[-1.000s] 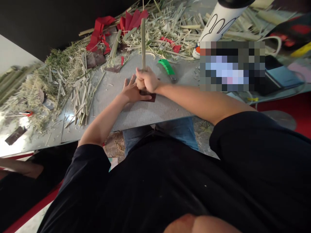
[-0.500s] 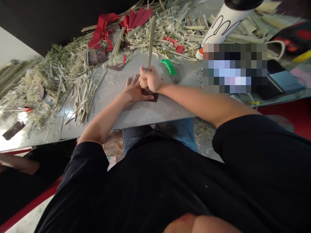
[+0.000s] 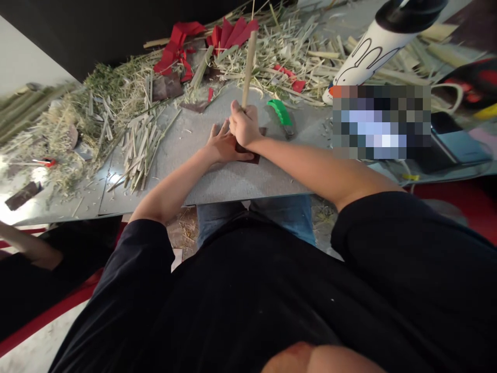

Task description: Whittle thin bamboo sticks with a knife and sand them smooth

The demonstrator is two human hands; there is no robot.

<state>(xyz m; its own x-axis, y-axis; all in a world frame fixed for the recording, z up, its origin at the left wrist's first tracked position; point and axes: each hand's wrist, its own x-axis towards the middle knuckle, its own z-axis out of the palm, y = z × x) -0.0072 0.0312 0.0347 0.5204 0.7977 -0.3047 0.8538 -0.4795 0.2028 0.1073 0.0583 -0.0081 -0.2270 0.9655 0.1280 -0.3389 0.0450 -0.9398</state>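
My right hand (image 3: 244, 126) is a fist round a pale bamboo stick (image 3: 249, 67) that stands nearly upright, its lower end pressed onto a dark brown sheet (image 3: 250, 155) on the grey mat (image 3: 229, 176). My left hand (image 3: 222, 145) lies flat with fingers spread, pressing the sheet down just left of the stick. Most of the sheet is hidden under both hands.
A green-handled tool (image 3: 282, 114) lies right of my fist. Cut bamboo strips (image 3: 140, 147) are piled left, shavings and red scraps (image 3: 229, 33) behind. A white bottle with a rabbit drawing (image 3: 373, 49) lies at back right. Another person's arm (image 3: 27, 248) is at lower left.
The stick's top has tilted from nearly vertical to leaning right, and my fist shifted slightly with it. My left hand stays flat on the sheet. The camera view has drifted.
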